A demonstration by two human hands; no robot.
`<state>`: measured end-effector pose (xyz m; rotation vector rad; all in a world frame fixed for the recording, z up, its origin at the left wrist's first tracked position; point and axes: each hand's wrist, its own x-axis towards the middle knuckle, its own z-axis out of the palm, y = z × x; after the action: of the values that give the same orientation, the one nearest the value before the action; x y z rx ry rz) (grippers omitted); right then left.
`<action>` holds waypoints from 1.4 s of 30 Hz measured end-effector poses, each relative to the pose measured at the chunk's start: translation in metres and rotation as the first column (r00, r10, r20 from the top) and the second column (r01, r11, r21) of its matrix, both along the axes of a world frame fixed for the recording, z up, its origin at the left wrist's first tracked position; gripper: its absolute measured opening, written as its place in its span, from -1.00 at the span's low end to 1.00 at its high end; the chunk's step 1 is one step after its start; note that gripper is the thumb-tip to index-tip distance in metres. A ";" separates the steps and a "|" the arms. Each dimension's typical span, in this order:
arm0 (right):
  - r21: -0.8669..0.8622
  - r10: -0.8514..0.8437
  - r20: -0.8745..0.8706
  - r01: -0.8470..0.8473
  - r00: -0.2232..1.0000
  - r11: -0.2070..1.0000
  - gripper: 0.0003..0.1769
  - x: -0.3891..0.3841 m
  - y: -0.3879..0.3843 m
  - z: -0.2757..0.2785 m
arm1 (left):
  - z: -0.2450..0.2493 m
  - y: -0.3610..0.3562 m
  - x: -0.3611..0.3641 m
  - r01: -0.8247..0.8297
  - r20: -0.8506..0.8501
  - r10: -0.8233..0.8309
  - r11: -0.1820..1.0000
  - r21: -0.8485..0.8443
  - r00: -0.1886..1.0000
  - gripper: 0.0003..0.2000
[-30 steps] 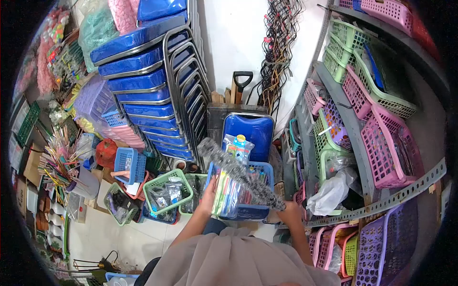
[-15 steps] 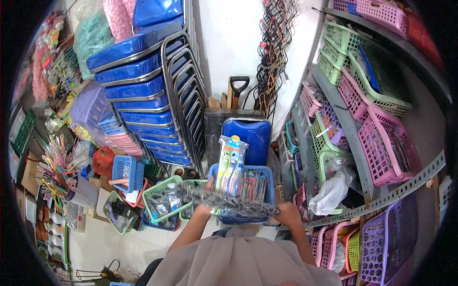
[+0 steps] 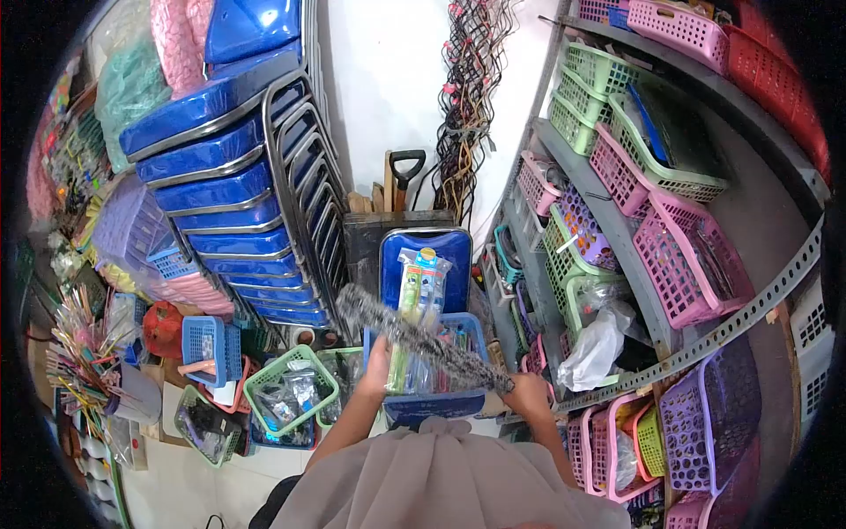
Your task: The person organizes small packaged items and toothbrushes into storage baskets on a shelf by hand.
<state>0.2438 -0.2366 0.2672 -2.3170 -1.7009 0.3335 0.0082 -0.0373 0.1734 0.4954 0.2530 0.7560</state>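
Observation:
In my right hand [image 3: 529,394], closed at its lower end, is a long black-and-grey feather duster [image 3: 410,339]. It slants up to the left, blurred by motion, across the front of a clear pack of toothbrushes [image 3: 425,286]. My left hand [image 3: 377,366] is closed at the lower left edge of this pack; its fingers behind are partly hidden. The pack leans upright over a blue basket [image 3: 432,410], where more packaged toothbrushes [image 3: 458,335] stand. Behind the basket is a blue chair back [image 3: 426,264].
Stacked blue chairs [image 3: 233,212] rise at the left. Green [image 3: 291,388] and blue baskets [image 3: 211,348] of small goods sit on the floor. At right, a metal shelf [image 3: 608,212] holds several plastic baskets and a white bag [image 3: 595,357]. A shovel handle [image 3: 405,167] stands behind.
The duster has swung from nearly level to a steeper slant, its far end rising. My left hand shows more clearly beside the pack. The view has shifted, so the surroundings sit further left.

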 end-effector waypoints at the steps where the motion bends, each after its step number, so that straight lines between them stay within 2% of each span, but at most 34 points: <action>1: 0.016 0.012 -0.034 -0.011 0.999 1.000 -0.72 -0.002 0.001 -0.005 | 0.003 0.004 0.000 0.007 -0.002 -0.007 1.000 0.000 1.000 -0.26; 3: 0.030 0.016 -0.074 -0.014 0.997 0.999 -0.71 -0.006 0.001 -0.006 | 0.008 0.010 -0.003 0.096 0.151 -0.079 0.990 -0.105 0.985 -0.29; 4: -0.008 0.126 -0.053 -0.126 0.991 0.992 -0.69 -0.007 0.003 0.002 | 0.032 0.006 -0.004 0.091 0.182 -0.057 0.978 -0.186 0.982 -0.32; 5: -0.048 0.236 -0.037 -0.237 0.971 0.970 -0.68 -0.008 0.004 0.006 | 0.056 0.001 -0.007 0.079 0.180 -0.045 0.980 -0.183 0.983 -0.34; 7: -0.036 0.173 -0.095 -0.177 0.980 0.983 -0.67 -0.007 0.011 -0.006 | 0.082 -0.005 -0.015 0.179 0.379 -0.114 0.974 -0.140 0.918 -0.34; 9: -0.028 0.112 -0.154 -0.118 0.982 0.993 -0.66 -0.003 0.019 -0.030 | 0.059 0.006 -0.021 -0.097 0.177 0.156 0.947 -0.305 0.972 -0.39; 10: 0.070 0.012 -0.303 0.010 0.953 0.998 -0.63 -0.001 0.023 -0.050 | 0.043 0.012 -0.041 -0.004 0.247 0.056 0.979 -0.205 0.968 -0.43; 11: 0.146 -0.068 -0.452 0.150 0.890 0.978 -0.57 0.002 0.027 -0.072 | 0.044 0.012 -0.043 -0.004 0.245 0.056 0.979 -0.206 0.968 -0.43; 12: 0.202 -0.089 -0.476 0.207 0.875 0.957 -0.52 0.008 0.033 -0.108 | 0.048 0.011 -0.047 -0.049 0.176 0.088 0.975 -0.216 0.980 -0.44; 13: 0.198 -0.090 -0.480 0.208 0.873 0.958 -0.52 0.007 0.041 -0.120 | 0.053 0.009 -0.051 -0.095 0.103 0.121 0.970 -0.225 0.987 -0.46; 15: -0.182 -0.401 -0.267 0.363 0.876 0.914 -0.49 0.002 0.052 -0.140 | 0.059 0.005 -0.058 -0.145 0.089 0.167 0.965 -0.218 0.982 -0.44; 16: -0.203 -0.363 -0.329 0.310 0.872 0.929 -0.48 0.004 0.054 -0.154 | 0.056 0.004 -0.061 -0.176 0.061 0.192 0.963 -0.203 0.979 -0.44; 19: -0.141 -0.277 -0.280 0.246 0.919 0.959 -0.47 -0.010 0.059 -0.173 | 0.049 0.003 -0.066 -0.211 0.014 0.218 0.960 -0.185 0.976 -0.44; 20: -0.211 -0.292 -0.389 0.224 0.874 0.952 -0.48 -0.012 0.062 -0.172 | 0.049 0.002 -0.066 -0.215 -0.006 0.218 0.960 -0.179 0.976 -0.45; 21: -0.206 -0.294 -0.390 0.229 0.873 0.951 -0.48 -0.014 0.065 -0.179 | 0.050 0.001 -0.065 -0.219 -0.026 0.218 0.960 -0.173 0.976 -0.45; 23: -0.118 -0.165 -0.439 0.125 0.883 0.985 -0.43 -0.013 0.073 -0.215 | 0.052 -0.001 -0.062 -0.207 -0.030 0.205 0.959 -0.195 0.978 -0.46; 24: -0.114 -0.170 -0.438 0.133 0.883 0.985 -0.43 -0.012 0.076 -0.228 | 0.052 -0.002 -0.061 -0.201 -0.036 0.198 0.955 -0.220 0.980 -0.47; 26: -0.110 -0.093 -0.457 0.048 0.884 0.993 -0.32 -0.010 0.082 -0.251 | 0.050 -0.002 -0.057 -0.186 -0.053 0.179 0.965 -0.186 0.982 -0.48; 27: -0.105 -0.101 -0.455 0.059 0.885 0.993 -0.32 -0.007 0.085 -0.264 | 0.048 -0.002 -0.054 -0.177 -0.073 0.167 0.972 -0.156 0.983 -0.49; 29: -0.164 -0.125 -0.546 0.040 0.828 0.986 -0.24 0.000 0.086 -0.281 | 0.036 0.000 -0.047 -0.186 -0.082 0.172 0.962 -0.202 0.982 -0.51; 30: -0.103 -0.074 -0.558 0.020 0.827 0.994 -0.23 0.001 0.082 -0.277 | 0.032 0.000 -0.044 -0.141 -0.071 0.129 0.972 -0.189 0.989 -0.52; 31: -0.096 -0.088 -0.555 0.041 0.827 0.995 -0.23 0.002 0.083 -0.274 | 0.030 0.002 -0.039 -0.093 -0.060 0.084 0.980 -0.174 0.995 -0.54; 32: -0.058 -0.042 -0.458 0.018 0.888 0.998 -0.27 0.003 0.083 -0.270 | 0.026 0.000 -0.033 -0.144 -0.123 0.125 0.977 -0.160 0.984 -0.56; 33: -0.024 -0.002 -0.350 -0.006 0.937 1.000 -0.30 0.005 0.084 -0.268 | 0.029 0.000 -0.025 -0.117 -0.117 0.100 0.982 -0.150 0.988 -0.56; 34: 0.008 -0.044 -0.396 0.051 0.917 0.999 -0.41 0.005 0.087 -0.266 | 0.029 -0.001 -0.018 -0.074 -0.121 0.053 0.981 -0.177 0.991 -0.54; 35: 0.017 -0.068 -0.391 0.081 0.918 0.997 -0.41 0.010 0.089 -0.262 | 0.027 -0.003 -0.013 -0.029 -0.127 0.003 0.978 -0.206 0.992 -0.51; 36: 0.026 -0.034 -0.611 0.062 0.791 0.998 -0.49 0.010 0.089 -0.234 | 0.009 0.004 -0.010 0.013 -0.256 -0.055 0.987 -0.162 0.965 -0.53; 37: 0.044 0.007 -0.790 0.045 0.613 0.998 -0.54 0.008 0.087 -0.199 | -0.011 0.008 -0.002 0.045 -0.252 -0.084 0.986 -0.159 0.964 -0.53; 38: 0.046 -0.011 -0.787 0.076 0.617 0.996 -0.54 0.004 0.084 -0.160 | -0.030 0.012 0.007 0.065 -0.353 -0.070 0.998 -0.026 0.933 -0.53; 39: -0.014 -0.052 -0.885 0.086 0.462 0.996 -0.55 -0.001 0.082 -0.118 | -0.039 0.013 0.017 0.095 -0.445 -0.038 0.990 0.108 0.895 -0.53; 40: -0.070 -0.092 -0.953 0.084 0.290 0.994 -0.55 -0.003 0.078 -0.084 | -0.010 -0.001 0.024 0.122 -0.464 -0.063 0.988 0.099 0.884 -0.54; 41: -0.068 -0.098 -0.951 0.111 0.292 0.992 -0.55 -0.003 0.072 -0.062 | 0.007 -0.008 0.036 0.148 -0.459 -0.085 0.984 0.101 0.884 -0.54; 42: -0.077 -0.100 -0.971 0.114 0.219 0.991 -0.53 -0.002 0.067 -0.043 | 0.020 -0.015 0.048 0.173 -0.450 -0.081 0.971 0.168 0.890 -0.54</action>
<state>0.2417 -0.1700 0.2238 -1.4415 -0.7950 1.3993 0.0562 -0.0522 0.1931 0.8729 0.5642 0.5344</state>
